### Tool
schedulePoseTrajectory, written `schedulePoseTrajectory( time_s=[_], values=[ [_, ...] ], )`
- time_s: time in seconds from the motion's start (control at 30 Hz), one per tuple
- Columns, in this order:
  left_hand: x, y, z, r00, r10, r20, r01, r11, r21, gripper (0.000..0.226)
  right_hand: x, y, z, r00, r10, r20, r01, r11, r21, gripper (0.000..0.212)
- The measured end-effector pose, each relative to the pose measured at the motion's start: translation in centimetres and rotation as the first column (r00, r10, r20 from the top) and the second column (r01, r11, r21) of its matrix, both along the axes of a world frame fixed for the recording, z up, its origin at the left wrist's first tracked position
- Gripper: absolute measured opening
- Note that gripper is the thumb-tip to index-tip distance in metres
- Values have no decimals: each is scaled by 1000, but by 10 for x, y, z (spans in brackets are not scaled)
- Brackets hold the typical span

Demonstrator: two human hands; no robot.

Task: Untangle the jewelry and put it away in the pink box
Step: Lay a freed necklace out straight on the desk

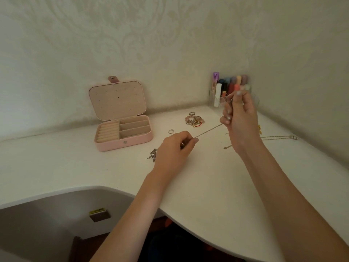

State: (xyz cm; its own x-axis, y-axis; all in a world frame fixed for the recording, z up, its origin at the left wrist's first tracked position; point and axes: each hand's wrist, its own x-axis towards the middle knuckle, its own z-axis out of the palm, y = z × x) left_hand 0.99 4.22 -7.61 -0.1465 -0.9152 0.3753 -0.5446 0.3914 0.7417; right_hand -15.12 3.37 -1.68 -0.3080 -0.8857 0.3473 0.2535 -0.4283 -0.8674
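Observation:
A thin silver chain (208, 130) is stretched taut above the white desk between my two hands. My left hand (175, 146) pinches its lower end, and my right hand (238, 118) pinches the upper end, raised higher. The pink box (123, 143) stands open at the back left, its lid leaning on the wall and its compartments looking empty. A tangle of bracelets and rings (194, 120) lies behind the chain. A single ring (171, 131) lies next to the box. A small silver piece (153, 155) lies by my left wrist.
A clear organiser with lipsticks and tubes (231, 89) stands in the desk's back corner. Another chain (279, 137) and a gold-coloured piece (259, 128) lie at the right. The desk's curved front edge (170, 214) runs below my forearms.

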Motion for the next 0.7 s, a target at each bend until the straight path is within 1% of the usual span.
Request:
schedulePoseTrajectory(
  time_s=[0.03,0.07,0.1,0.17,0.2,0.27,0.3,0.37,0.43,0.47,0.6,0.7],
  values=[
    [1,-1,-1,1000,0,-22,1,1000,12,23,-4,-1,-1,996,-38,-86,38,999,1,23],
    [3,-1,-1,999,6,-45,-5,1000,16,21,-7,-1,-3,973,-76,-218,78,997,3,21],
    [4,-2,-1,998,16,-58,-16,1000,8,18,-8,0,-6,921,-101,-376,110,994,3,19],
    [6,-3,-1,997,19,-72,-21,1000,-24,14,-5,1,-12,760,-66,-647,97,995,13,15],
    [7,-2,0,996,13,-89,-16,999,-36,12,-2,2,-15,680,-14,-733,64,997,41,14],
    [8,-2,1,992,10,-125,-16,999,-50,11,3,6,-19,549,81,-832,6,995,101,12],
    [8,-2,2,991,14,-132,-22,998,-56,11,4,7,-19,498,108,-860,-14,993,116,10],
    [8,-2,1,992,16,-123,-24,997,-68,10,3,8,-19,434,128,-892,-40,992,123,6],
    [8,-3,0,995,6,-102,-13,998,-67,9,2,6,-19,412,123,-903,-29,992,122,6],
    [8,-3,-1,995,-2,-97,-5,998,-65,9,2,5,-18,421,113,-900,-16,993,117,6],
    [8,-3,-3,993,-6,-121,1,999,-44,3,3,1,-19,547,76,-834,20,994,104,11],
    [8,-1,-1,993,-8,-117,5,1000,-25,9,6,0,-20,617,119,-778,5,988,155,10]
  ],
)
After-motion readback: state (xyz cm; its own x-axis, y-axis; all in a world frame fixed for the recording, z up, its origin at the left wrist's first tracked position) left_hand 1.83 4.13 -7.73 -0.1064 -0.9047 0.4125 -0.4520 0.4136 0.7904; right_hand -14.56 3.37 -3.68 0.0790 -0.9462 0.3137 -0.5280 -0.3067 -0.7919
